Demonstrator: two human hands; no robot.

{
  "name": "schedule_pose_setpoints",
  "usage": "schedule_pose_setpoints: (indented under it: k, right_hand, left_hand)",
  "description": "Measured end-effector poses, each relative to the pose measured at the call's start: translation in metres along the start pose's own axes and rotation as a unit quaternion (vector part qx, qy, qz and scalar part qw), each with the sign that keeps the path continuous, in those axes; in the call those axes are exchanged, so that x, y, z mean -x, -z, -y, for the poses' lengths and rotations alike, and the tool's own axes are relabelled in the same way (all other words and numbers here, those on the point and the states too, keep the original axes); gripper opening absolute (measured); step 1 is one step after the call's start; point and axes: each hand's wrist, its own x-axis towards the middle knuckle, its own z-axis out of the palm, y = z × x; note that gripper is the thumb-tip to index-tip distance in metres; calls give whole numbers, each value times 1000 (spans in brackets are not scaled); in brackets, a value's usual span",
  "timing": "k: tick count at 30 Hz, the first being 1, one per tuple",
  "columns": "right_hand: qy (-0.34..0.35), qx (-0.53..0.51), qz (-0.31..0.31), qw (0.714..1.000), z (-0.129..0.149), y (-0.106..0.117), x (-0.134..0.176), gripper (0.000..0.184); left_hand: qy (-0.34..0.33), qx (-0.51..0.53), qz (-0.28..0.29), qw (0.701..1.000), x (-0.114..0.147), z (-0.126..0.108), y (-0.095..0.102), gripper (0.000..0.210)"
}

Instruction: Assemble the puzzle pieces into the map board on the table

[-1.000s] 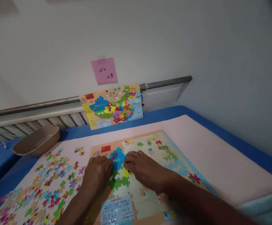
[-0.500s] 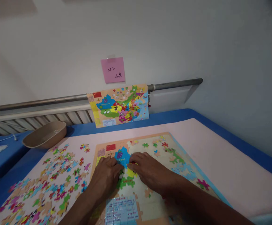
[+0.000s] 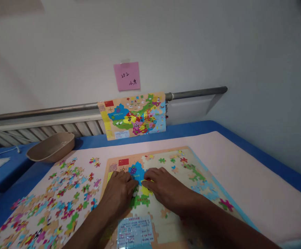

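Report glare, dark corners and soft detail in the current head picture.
Head view: small glints on the puzzle's blue text panel; head view: upper right corner darkened; head view: loose puzzle pieces look soft.

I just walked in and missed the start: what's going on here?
A person's left hand and right hand are close together at the blue, yellow and green section of a partly filled jigsaw board. Much of the board's right part is bare, with some small clusters on it. Many loose pieces lie scattered to the left, and a printed map hangs behind.
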Motion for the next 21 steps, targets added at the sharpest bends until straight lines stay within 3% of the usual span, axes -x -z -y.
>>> schedule_pose_setpoints:
  k: [7,14,17,21]
  right_hand:
    - [-15,9,29,999,8,12,-6,12]
    - [-19,-11,-1,1000,8,7,-6,12]
    - [-17,-9,-20,1000,7,9,-7,11]
    - [-47,-6,-15,999,1,18,-5,12]
  left_hand:
    - [-39,-26,8,999,-4,-7,1,16]
    - [12,49,-36,998,-7,8,-2,29]
    - [33,77,-64,994,-5,19,11,31]
    - [59,89,-92,990,14,28,43,29]
